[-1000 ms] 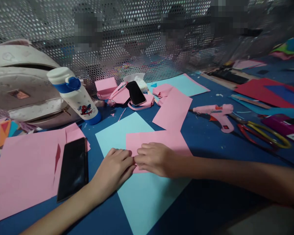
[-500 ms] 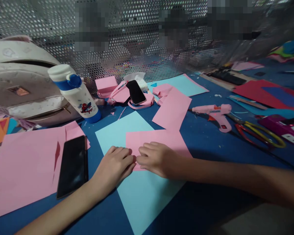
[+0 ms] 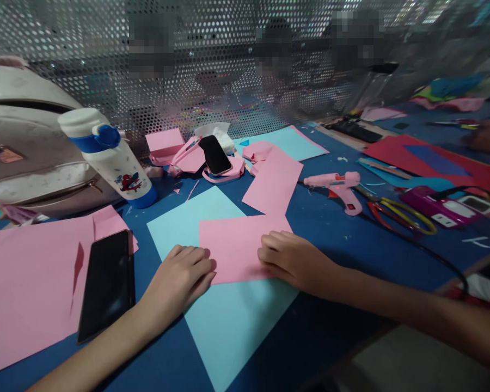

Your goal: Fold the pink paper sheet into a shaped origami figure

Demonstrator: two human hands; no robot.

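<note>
A pink sheet of paper (image 3: 234, 245) lies across a larger light-blue sheet of paper (image 3: 224, 332) on the blue table. My left hand (image 3: 185, 272) grips the pink sheet's lower left edge, its fingers curled and the thumb underneath them. Toward the pink sheet's right end, my right hand (image 3: 294, 258) rests with curled fingers closed at the paper; its thumb is mostly hidden. Another pink piece of paper (image 3: 275, 182) touches the far edge of the sheet. To the left of my left arm is a black phone (image 3: 106, 286), partly over a large pink sheet (image 3: 28, 288).
A white and blue bottle (image 3: 114, 160) stands before a pale backpack (image 3: 28, 130). A second phone (image 3: 215, 155) rests on pink scraps. At the right are a pink glue gun (image 3: 337, 185), scissors (image 3: 406, 215) and a purple power strip (image 3: 439, 206). A perforated metal screen (image 3: 216, 98) closes the back.
My right hand has slid right along the pink sheet, away from my left hand, which stays at the left edge. The view has shifted slightly right.
</note>
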